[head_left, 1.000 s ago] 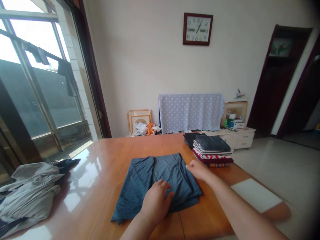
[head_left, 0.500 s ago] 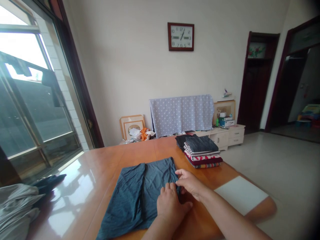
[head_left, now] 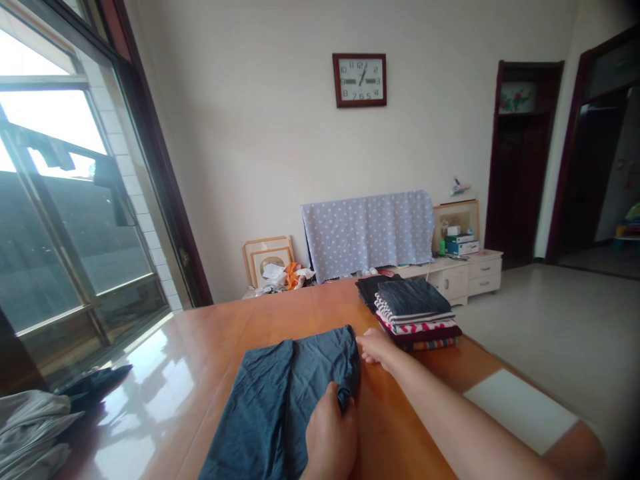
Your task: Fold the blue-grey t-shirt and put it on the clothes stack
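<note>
One dark teal-blue cloth garment, soft and creased, folded to a rough four-sided shape with a lengthwise fold down its middle; lying flat on a glossy orange-brown wooden table, in front of the person, its near end running out of view at the bottom. One left hand, at the garment's right side, thumb on top and fingers curled under, closed on a bunched piece of that edge. One right hand, arm reaching across the table, fingers bent inward at the garment's far right corner; whether they pinch the cloth cannot be told. One stack of folded clothes, just beyond the right hand: dark grey on top, then black-and-white stripes, red-and-white pattern, maroon and a multicoloured stripe. One white rectangular sheet, flat near the table's right edge, beyond the right forearm. One loose heap of light grey fabric, at the table's left, well apart from the garment, with a dark navy cloth beside it.
</note>
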The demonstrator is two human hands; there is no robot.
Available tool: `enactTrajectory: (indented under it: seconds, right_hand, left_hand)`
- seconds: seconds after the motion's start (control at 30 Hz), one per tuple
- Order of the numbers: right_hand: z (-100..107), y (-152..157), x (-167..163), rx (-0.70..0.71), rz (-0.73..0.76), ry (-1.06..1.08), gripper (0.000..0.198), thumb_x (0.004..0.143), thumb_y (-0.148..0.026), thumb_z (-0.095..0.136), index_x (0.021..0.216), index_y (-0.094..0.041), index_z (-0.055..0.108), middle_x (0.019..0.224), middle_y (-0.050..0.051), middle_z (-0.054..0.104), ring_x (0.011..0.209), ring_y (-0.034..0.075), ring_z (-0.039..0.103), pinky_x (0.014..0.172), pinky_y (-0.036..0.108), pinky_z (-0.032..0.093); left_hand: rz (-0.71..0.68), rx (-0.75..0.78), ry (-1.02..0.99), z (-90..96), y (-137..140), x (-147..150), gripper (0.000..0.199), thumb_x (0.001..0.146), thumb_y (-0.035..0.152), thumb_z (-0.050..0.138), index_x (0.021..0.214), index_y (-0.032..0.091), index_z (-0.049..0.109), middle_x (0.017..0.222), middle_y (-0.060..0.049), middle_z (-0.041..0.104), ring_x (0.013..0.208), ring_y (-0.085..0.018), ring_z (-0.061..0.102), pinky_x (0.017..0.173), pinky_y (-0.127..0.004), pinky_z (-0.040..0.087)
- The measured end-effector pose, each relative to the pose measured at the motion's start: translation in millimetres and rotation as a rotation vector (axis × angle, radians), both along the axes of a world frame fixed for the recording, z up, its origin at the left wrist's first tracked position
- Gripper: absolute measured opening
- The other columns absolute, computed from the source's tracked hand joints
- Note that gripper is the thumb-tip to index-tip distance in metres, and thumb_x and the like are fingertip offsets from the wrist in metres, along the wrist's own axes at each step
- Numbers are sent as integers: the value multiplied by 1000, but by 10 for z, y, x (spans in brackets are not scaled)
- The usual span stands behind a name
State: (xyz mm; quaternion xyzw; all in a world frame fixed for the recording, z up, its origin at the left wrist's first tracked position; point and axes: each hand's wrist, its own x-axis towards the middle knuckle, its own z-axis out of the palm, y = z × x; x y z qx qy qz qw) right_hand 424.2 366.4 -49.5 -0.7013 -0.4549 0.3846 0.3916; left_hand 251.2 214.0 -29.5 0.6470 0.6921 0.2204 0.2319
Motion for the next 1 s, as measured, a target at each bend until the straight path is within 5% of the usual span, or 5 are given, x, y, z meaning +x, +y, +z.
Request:
enactTrajectory:
  seconds: [0.2, 0.4, 0.6, 0.8, 1.0]
  right_hand:
    - [-3, 554, -166, -12, 23, -240, 27, 75, -39, 75, 61, -19, 64, 58, 12, 67, 65, 28, 71, 57, 32, 50]
    - [-40, 764, -267, 4, 31, -301, 17, 63, -21, 82, 72, -19, 68, 76, 14, 72, 88, 30, 73, 67, 31, 51]
    - [85, 729, -453, 20, 74, -180, 18, 83, -31, 73, 89, -15, 69, 79, 8, 70, 74, 21, 69, 57, 27, 50]
    - [390, 750, -890, 1, 172, -22, 36, 98, -39, 62, 126, -17, 61, 123, 8, 65, 102, 21, 66, 87, 42, 58]
    - [593, 740, -1582, 1, 258, 63, 38, 97, -38, 63, 129, -18, 60, 129, 10, 62, 108, 23, 65, 91, 45, 57]
  left_hand:
    - [-3, 10, -20, -61, 25, -18, 46, 97, 41, 48, 136, 21, 60, 132, -10, 70, 125, -24, 63, 99, -27, 46]
    - [-33, 48, -84, -162, 23, -26, 43, 97, 41, 45, 128, 19, 65, 129, -14, 71, 122, -29, 64, 100, -34, 46]
    - [-52, 158, -295, -138, -11, -140, 28, 95, 34, 47, 107, 18, 67, 109, -12, 74, 104, -25, 67, 89, -30, 46]
    - [-12, 295, -399, 151, -155, -474, 11, 93, 27, 46, 89, 22, 55, 81, -2, 64, 77, -17, 58, 73, -26, 40]
    - [109, 305, -411, 250, -316, -969, 9, 93, 28, 46, 86, 24, 49, 76, 1, 59, 73, -17, 55, 70, -25, 39]
